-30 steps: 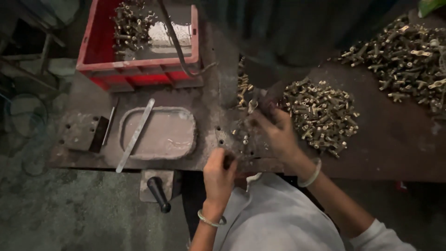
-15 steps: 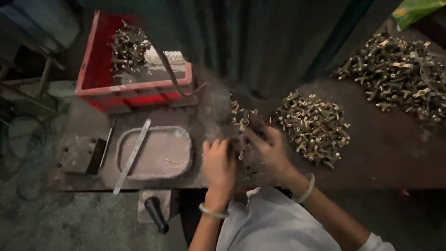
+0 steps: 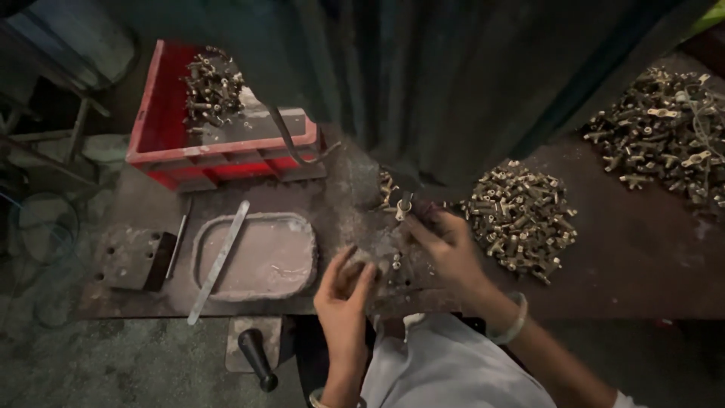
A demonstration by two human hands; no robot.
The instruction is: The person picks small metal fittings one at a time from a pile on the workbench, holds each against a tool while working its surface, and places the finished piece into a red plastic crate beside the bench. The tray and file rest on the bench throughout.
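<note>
— Since the big dark metal workbench (image 3: 627, 272) is so wide, why do the little parts sit in heaps?

— So they stay close. The small heap of brass fittings (image 3: 519, 219) lies just beside the right hand (image 3: 453, 249), easy to reach. A bigger heap of brass fittings (image 3: 664, 143) waits far off at the corner.

— And the red plastic crate (image 3: 162, 143)?

— It stands at the back, well apart, with more fittings inside. Near it is a shallow grey oval tray (image 3: 287, 261), and a flat metal strip (image 3: 219, 261) leans across it.

— What are the hands doing?

— The right hand's fingers pinch one small brass fitting (image 3: 405, 205) and hold it upright at the bench's middle. The left hand (image 3: 343, 291) is curled shut just beside it. I cannot tell if it holds anything.
</note>
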